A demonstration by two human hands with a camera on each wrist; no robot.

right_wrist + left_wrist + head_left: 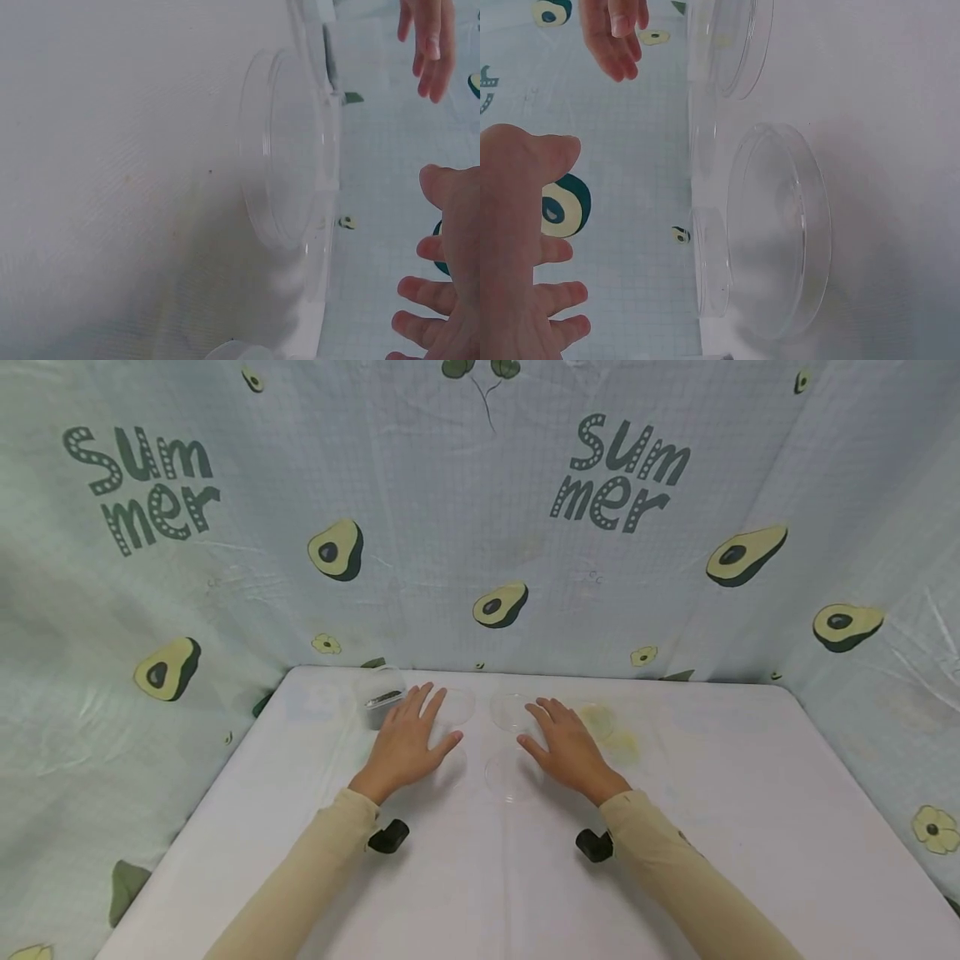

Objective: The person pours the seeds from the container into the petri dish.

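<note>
My left hand (408, 745) is held with fingers spread and empty above the back left of the table. Opposite it, my right hand (570, 750) is likewise spread and holds nothing. Several clear, round petri dishes lie around and between the hands: one dish (510, 778) in front, another dish (512, 712) behind it, and a dish (459, 707) beside the left fingers. In the left wrist view a shallow dish (821, 232) stands flat on the table, apart from the hand. The right wrist view shows a similar dish (259, 150).
Next to the left fingertips stands a small grey container (381, 714) with a dark top, partly hidden. Faint yellow patches (621, 745) show right of the right hand. The white table (465, 893) meets a hanging cloth (420, 477) with avocado prints at its back and sides.
</note>
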